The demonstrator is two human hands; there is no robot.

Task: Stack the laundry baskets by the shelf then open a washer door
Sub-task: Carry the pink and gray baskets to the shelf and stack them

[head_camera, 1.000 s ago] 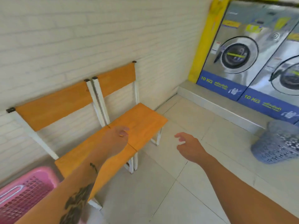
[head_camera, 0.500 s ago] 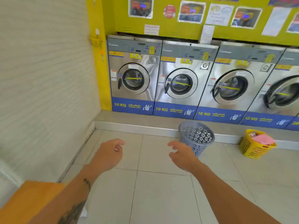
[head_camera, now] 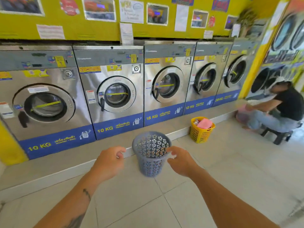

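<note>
Two hands reach out over the floor in the head view, either side of a grey basket standing upright near the step below the washers. The left hand hangs loosely curled, holding nothing, just left of the rim. The right hand is half-open, fingertips at or almost on the right rim; contact is too blurred to tell. The basket looks like light, perforated, slightly flexible plastic; I judge the stiff top rim the best hold. A yellow basket with clothes sits farther right.
</note>
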